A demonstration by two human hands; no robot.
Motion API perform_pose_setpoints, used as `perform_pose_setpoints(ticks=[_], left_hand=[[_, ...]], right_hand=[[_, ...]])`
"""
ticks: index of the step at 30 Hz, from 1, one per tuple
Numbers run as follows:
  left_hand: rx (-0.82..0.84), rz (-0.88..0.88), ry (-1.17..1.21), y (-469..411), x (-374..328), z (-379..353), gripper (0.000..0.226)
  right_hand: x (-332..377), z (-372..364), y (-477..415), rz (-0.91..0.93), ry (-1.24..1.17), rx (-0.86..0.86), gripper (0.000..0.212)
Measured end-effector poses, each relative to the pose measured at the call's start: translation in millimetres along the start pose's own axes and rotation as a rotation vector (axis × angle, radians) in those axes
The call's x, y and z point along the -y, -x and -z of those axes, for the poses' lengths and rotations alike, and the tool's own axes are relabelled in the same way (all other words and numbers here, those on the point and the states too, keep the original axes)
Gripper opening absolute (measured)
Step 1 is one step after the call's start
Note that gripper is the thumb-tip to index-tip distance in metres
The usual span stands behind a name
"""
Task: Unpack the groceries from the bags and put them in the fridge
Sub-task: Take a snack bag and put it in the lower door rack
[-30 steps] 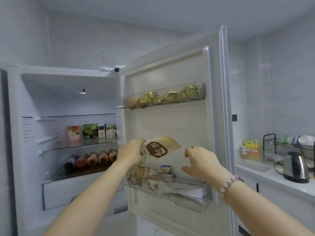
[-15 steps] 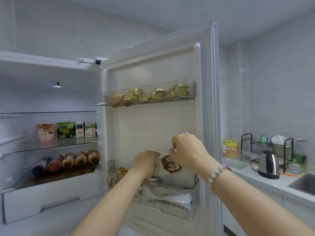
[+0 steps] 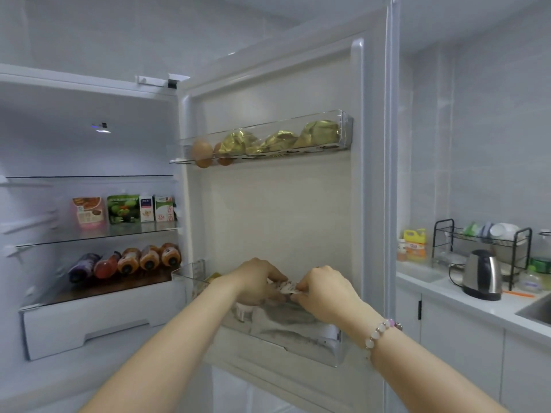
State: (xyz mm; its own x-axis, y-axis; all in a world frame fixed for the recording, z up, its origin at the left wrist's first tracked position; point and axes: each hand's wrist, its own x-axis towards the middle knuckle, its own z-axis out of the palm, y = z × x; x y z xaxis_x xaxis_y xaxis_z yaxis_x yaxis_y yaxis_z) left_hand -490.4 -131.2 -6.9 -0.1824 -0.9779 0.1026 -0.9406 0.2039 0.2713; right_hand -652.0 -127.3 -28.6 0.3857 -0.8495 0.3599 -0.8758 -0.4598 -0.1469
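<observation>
Your left hand (image 3: 256,281) and right hand (image 3: 325,290) cover most of the packet (image 3: 286,287), and its print blurs. The lower door bin (image 3: 298,332) shows only smeared shapes. The frame's right edge cuts the sink (image 3: 536,311).

Single head-worn wide-angle view, facing forward, slightly down, close to open fridge door (image 3: 277,222); fridge interior (image 3: 89,204) frame left, tabletop (image 3: 465,302) right.

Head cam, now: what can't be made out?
Head view only:
- Pouch: mostly covered by left hand and right hand; print blurred.
- Door bin contents: hidden behind hands and cloudy wall.
- Bottles: labels too small.
- Sink: cut by right edge.
</observation>
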Motion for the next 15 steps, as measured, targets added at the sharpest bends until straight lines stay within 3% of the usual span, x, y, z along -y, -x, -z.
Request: perform_pose_setpoints(ticks=[4,7,10,15], left_hand=[[0.139,0.073,-0.014,0.1,4.1,2.1,0.055],[0.202,0.109,0.072,-1.0,2.7,1.3,0.065],[0.221,0.108,0.015,-2.9,-1.9,-2.8,0.075],[0.103,0.083,-0.081,2.7,-7.2,-15.6,0.069]], right_hand=[[-9.4,0.8,4.6,-0.057,-0.124,0.102,0.058],[-9.1,1.4,5.8,-0.066,-0.126,0.138,0.054],[-7.6,2.6,5.1,-0.064,-0.125,0.192,0.049],[-7.7,4.4,2.7,-0.055,-0.130,0.251,0.051]])
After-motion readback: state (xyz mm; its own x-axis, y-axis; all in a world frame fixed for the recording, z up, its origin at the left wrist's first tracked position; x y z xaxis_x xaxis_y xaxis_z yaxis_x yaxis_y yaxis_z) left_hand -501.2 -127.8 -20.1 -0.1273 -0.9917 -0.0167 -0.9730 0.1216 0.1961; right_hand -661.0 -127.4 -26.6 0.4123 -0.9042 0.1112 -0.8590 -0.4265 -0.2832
